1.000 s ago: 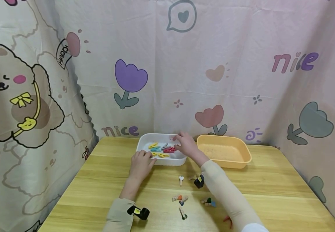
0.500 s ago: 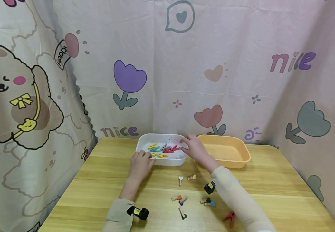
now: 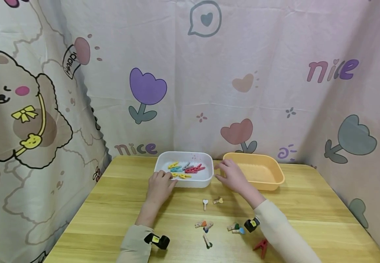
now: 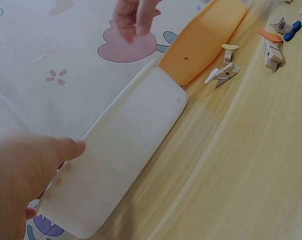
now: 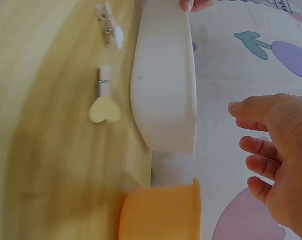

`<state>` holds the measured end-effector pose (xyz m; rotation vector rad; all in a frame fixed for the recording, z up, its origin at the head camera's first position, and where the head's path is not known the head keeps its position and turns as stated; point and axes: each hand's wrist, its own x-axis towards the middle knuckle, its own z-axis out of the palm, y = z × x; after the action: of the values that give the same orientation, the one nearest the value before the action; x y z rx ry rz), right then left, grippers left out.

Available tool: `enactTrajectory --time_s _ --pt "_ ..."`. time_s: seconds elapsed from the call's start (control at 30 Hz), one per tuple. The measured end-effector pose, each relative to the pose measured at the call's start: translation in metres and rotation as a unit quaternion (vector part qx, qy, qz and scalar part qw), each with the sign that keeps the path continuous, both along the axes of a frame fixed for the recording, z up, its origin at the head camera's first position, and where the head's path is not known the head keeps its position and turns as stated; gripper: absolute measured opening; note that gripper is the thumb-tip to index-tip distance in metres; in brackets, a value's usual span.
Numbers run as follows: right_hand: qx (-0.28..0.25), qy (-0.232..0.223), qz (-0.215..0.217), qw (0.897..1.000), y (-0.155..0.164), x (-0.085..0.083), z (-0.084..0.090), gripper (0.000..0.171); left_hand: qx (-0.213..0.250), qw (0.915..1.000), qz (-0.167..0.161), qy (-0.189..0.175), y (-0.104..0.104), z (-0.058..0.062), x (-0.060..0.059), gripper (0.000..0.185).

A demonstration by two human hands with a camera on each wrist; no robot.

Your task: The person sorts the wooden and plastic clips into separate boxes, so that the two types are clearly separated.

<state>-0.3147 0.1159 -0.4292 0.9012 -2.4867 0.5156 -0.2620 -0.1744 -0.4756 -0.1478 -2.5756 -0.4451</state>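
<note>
The left hand (image 3: 158, 185) rests at the near left rim of the white tray (image 3: 206, 178), its fingers (image 3: 168, 175) curled over the edge; in the left wrist view the thumb (image 4: 66, 148) lies against the tray's outer wall (image 4: 126, 150). The right hand (image 3: 232, 175) hovers just right of the tray, over the gap between it and the orange tray (image 3: 269, 184), with fingers (image 5: 251, 127) loosely spread and holding nothing.

The white tray stands at the far middle of the table (image 3: 117, 204), close to the curtain (image 3: 242, 54). In it lie several coloured pegs: yellow (image 3: 173, 165), teal (image 3: 177, 169), grey (image 3: 186, 166), red (image 3: 194, 169) and another yellow (image 3: 184, 176) near the front wall. The orange tray sits just to the right of the white one; the wrist views show their ends almost meeting, though whether they touch cannot be told.

On the table nearer the person lie small wooden clips with heart heads: a white one (image 3: 205, 203) and a yellow one (image 3: 218, 200) just in front of the white tray, an orange one (image 3: 201, 224) with a blue one (image 3: 207, 228) beside it, a dark one (image 3: 207, 241) nearer still, and a green-and-blue pair (image 3: 236, 228) to the right. A red peg (image 3: 260, 247) lies by the right sleeve (image 3: 282, 233).
</note>
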Motion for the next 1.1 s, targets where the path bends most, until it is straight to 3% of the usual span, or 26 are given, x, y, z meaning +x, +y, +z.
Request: enactTrajectory --time_s 0.43,0.87,1.1 --pt "-0.017 0.023 0.014 1.000 0.049 0.035 -0.020 0.026 0.000 1.0000 0.000 -0.010 0.000 0.001 -0.001 0.027" --pt "-0.029 0.047 -0.025 0.998 0.095 0.071 -0.024 0.029 0.004 0.9999 0.001 -0.013 0.000 0.000 -0.001 0.027" --pt "-0.020 0.023 -0.054 0.998 0.114 0.093 -0.028 0.029 0.001 1.0000 -0.004 0.008 0.000 0.000 0.001 0.025"
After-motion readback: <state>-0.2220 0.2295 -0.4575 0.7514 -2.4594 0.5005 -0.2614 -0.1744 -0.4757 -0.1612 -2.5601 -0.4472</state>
